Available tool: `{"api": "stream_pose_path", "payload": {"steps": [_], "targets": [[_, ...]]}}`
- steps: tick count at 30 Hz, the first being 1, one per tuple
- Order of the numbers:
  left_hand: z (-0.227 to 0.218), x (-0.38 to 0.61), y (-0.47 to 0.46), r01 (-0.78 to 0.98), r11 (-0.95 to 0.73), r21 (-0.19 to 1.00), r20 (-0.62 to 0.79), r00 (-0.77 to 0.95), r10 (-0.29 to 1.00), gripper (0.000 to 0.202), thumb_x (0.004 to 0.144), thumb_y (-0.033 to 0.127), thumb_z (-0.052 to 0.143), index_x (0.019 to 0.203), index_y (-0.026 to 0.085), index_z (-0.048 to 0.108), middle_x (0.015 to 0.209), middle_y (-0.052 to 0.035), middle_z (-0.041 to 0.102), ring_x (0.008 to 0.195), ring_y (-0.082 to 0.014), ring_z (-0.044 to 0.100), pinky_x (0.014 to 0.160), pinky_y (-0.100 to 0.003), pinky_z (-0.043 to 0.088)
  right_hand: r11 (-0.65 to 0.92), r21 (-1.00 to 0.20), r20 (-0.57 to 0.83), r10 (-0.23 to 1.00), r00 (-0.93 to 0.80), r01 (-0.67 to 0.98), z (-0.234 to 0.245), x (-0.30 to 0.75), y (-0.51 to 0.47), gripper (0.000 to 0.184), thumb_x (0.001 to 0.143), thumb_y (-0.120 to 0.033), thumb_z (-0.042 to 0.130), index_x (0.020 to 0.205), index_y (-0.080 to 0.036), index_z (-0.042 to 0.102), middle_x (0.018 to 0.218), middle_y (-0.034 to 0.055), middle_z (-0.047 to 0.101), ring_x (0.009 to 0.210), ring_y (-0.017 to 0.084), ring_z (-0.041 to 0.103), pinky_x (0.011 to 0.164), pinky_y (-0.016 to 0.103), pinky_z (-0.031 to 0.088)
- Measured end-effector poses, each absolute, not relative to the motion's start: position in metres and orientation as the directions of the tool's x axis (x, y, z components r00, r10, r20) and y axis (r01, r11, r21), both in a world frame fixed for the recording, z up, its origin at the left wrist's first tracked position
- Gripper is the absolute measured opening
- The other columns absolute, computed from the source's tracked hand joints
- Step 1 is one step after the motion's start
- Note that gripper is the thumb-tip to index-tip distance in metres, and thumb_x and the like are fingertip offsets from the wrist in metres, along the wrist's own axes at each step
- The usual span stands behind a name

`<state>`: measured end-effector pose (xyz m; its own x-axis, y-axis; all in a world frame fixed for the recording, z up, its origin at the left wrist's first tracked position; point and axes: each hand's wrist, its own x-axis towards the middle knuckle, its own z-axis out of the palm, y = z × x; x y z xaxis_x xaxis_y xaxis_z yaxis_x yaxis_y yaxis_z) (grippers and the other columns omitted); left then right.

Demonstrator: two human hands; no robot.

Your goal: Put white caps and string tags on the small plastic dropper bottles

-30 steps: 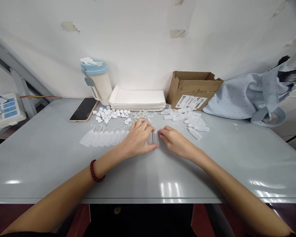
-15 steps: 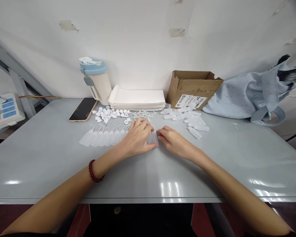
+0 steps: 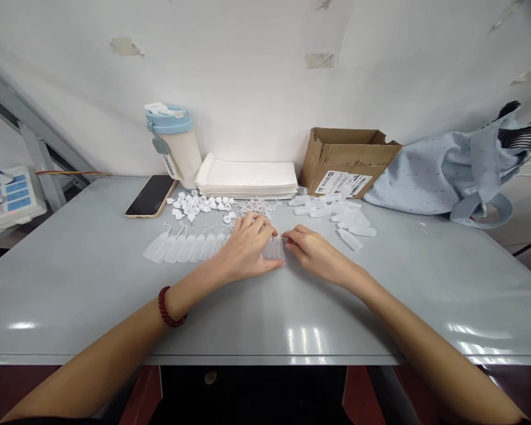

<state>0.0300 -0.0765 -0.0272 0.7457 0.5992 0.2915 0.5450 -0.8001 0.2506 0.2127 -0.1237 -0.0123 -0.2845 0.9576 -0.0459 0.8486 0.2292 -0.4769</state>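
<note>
Small translucent plastic bottles (image 3: 192, 248) lie flat side by side in a row, with thin white cords sticking out of several necks. My left hand (image 3: 248, 245) arches over the right part of this row, hiding some bottles. Its thumb presses at the bottom of the end bottle (image 3: 278, 249) and its fingers curl near the top. At that bottle's neck my right hand (image 3: 310, 251) is closed in a pinch; what sits between the fingertips is too small to make out. Behind my left hand is a tangle of white cords (image 3: 256, 205), beside a heap of white caps (image 3: 194, 203).
Loose plastic bottles (image 3: 351, 221) lie to the right, before a cardboard box (image 3: 349, 162). Further back stand stacked white envelopes (image 3: 250, 177) and a tumbler (image 3: 177, 144), with a phone (image 3: 148, 198) beside it. A pale blue bag (image 3: 433, 171) rests at the right.
Both hands stay at the end bottle with almost no movement. The whole view has shifted very slightly.
</note>
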Motion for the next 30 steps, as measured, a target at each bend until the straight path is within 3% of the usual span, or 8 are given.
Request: {"api": "stream_pose_path", "payload": {"steps": [3,5,9,13,17,21,27,30], "targets": [[-0.026,0.029,-0.075,0.516,-0.800,0.307,0.310,0.741,0.596,0.053,0.072,0.055,0.071,0.104,0.014,0.059,0.107,-0.0112,0.060,0.107,-0.0311,0.045,0.090,-0.046,0.039,0.234,-0.461,-0.018,0.962,-0.272,0.856,-0.012,0.218,-0.122,0.028,0.093,-0.012,0.041,0.109,-0.011,0.064,0.099,0.0122,0.061,0.089,0.022,0.061,0.081,0.033,0.046],[-0.024,0.024,-0.070,0.506,-0.780,0.367,0.339,0.708,0.619,0.045,0.080,0.055,0.062,0.103,0.016,0.060,0.106,-0.0095,0.061,0.106,-0.0289,0.045,0.092,-0.046,0.039,0.221,-0.432,0.013,0.971,-0.239,0.875,-0.010,0.225,-0.120,0.029,0.092,-0.012,0.043,0.113,-0.011,0.062,0.101,0.0130,0.062,0.089,0.022,0.062,0.080,0.034,0.046],[-0.019,0.004,-0.046,0.600,-0.665,0.446,0.375,0.549,0.747,0.026,0.092,0.036,0.045,0.095,0.016,0.062,0.099,-0.0078,0.064,0.105,-0.0268,0.045,0.093,-0.045,0.039,0.109,-0.310,0.027,0.994,-0.106,0.944,-0.001,0.250,-0.117,0.026,0.089,-0.016,0.048,0.109,-0.013,0.065,0.102,0.0141,0.065,0.089,0.026,0.063,0.073,0.035,0.046],[-0.019,-0.021,-0.020,0.698,-0.569,0.435,0.371,0.437,0.819,0.023,0.086,0.026,0.045,0.089,0.017,0.066,0.094,-0.0078,0.066,0.104,-0.0293,0.045,0.088,-0.046,0.042,-0.060,-0.184,-0.048,0.998,0.052,0.981,0.013,0.276,-0.117,0.023,0.088,-0.020,0.050,0.104,-0.015,0.065,0.099,0.0120,0.068,0.090,0.027,0.063,0.067,0.033,0.044],[-0.024,-0.027,-0.013,0.647,-0.672,0.359,0.390,0.551,0.738,0.028,0.083,0.015,0.042,0.093,0.017,0.068,0.101,-0.0069,0.068,0.104,-0.0275,0.046,0.092,-0.046,0.041,-0.212,0.045,-0.094,0.972,0.215,0.976,0.020,0.292,-0.121,0.014,0.083,-0.023,0.056,0.091,-0.017,0.065,0.089,0.0117,0.067,0.080,0.027,0.062,0.058,0.032,0.039],[-0.031,-0.016,-0.017,0.630,-0.724,0.281,0.339,0.641,0.689,0.036,0.083,0.007,0.038,0.097,0.016,0.070,0.102,-0.0068,0.068,0.103,-0.0271,0.045,0.092,-0.046,0.040,-0.275,0.176,-0.177,0.935,0.306,0.945,0.026,0.296,-0.122,0.007,0.078,-0.025,0.062,0.079,-0.018,0.062,0.087,0.0118,0.064,0.079,0.027,0.061,0.054,0.031,0.036],[-0.033,-0.003,-0.024,0.697,-0.691,0.192,0.186,0.665,0.723,0.043,0.085,0.006,0.036,0.112,0.017,0.067,0.111,-0.0081,0.065,0.102,-0.0301,0.042,0.085,-0.047,0.041,-0.289,0.208,-0.266,0.903,0.339,0.934,0.028,0.290,-0.117,0.007,0.071,-0.020,0.066,0.071,-0.018,0.059,0.083,0.0100,0.063,0.074,0.025,0.061,0.052,0.029,0.036],[-0.033,-0.003,-0.024,0.707,-0.681,0.194,0.177,0.657,0.733,0.045,0.083,0.005,0.036,0.113,0.017,0.067,0.114,-0.0088,0.064,0.103,-0.0301,0.043,0.085,-0.048,0.041,-0.260,0.205,-0.277,0.909,0.311,0.944,0.025,0.284,-0.116,0.002,0.071,-0.017,0.062,0.071,-0.017,0.060,0.080,0.0093,0.062,0.072,0.024,0.061,0.052,0.028,0.034]]}}
